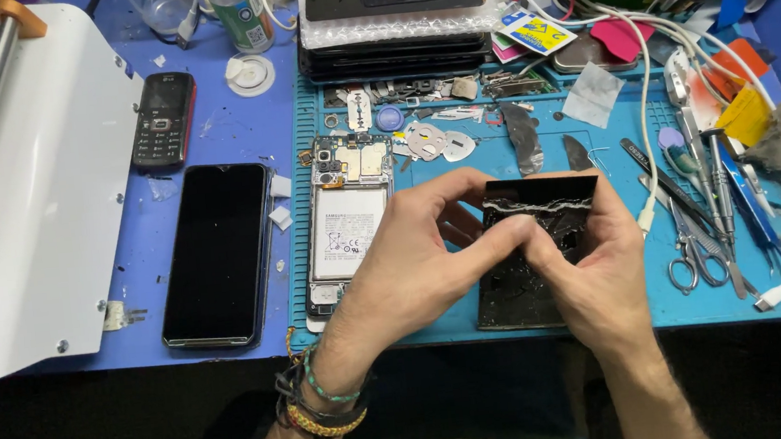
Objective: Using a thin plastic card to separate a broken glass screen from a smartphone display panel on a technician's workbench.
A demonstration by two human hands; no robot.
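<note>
My left hand [414,260] and right hand [586,267] pinch a cracked black glass phone screen panel [532,254] between fingers and thumbs, low over the blue rubber work mat [612,146] on my bench [220,131]. Just left lies an opened phone body with exposed white battery [345,224], then an intact black smartphone [217,255]. Farther off, steel scissors and tweezers [710,217], a small black keypad phone [163,119], stacked screens [394,9].

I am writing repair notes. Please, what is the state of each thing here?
Black panel: cracked, gripped by left hand and right hand.
Opened phone: back off, battery exposed.
Black smartphone: screen dark, lying flat.
Keypad phone: screen dark.
Scissors: shut.
</note>
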